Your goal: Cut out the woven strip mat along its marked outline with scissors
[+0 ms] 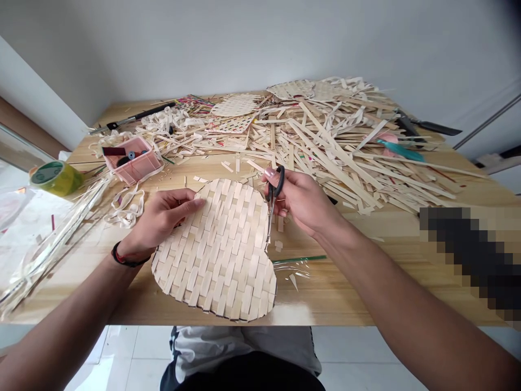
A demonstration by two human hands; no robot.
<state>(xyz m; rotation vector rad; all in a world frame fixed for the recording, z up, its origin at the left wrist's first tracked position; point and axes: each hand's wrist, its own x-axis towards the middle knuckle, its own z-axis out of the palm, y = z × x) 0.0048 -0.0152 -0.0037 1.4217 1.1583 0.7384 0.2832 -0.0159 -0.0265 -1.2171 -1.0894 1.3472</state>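
Observation:
A heart-shaped panel woven from pale bamboo-like strips (pixel 220 250) is held up over the front of the table, its edge dark-lined in places. My left hand (pixel 166 214) grips its upper left edge, thumb on top and fingers underneath. In my right hand (pixel 301 198) is a pair of black-handled scissors (pixel 269 217), with the blades pointing down along the panel's right edge near the notch. Whether the blades are apart is hard to make out. Small cut pieces (pixel 278 245) lie on the table just right of the panel.
Loose strips (pixel 325 146) heap across the back and right. A pink basket (pixel 136 163) with small items and a roll of yellow tape (pixel 57 176) stand at left. Other woven pieces (pixel 236 106) lie behind. A teal-handled tool (pixel 401 150) rests at right. A green strip (pixel 303 259) lies near the front.

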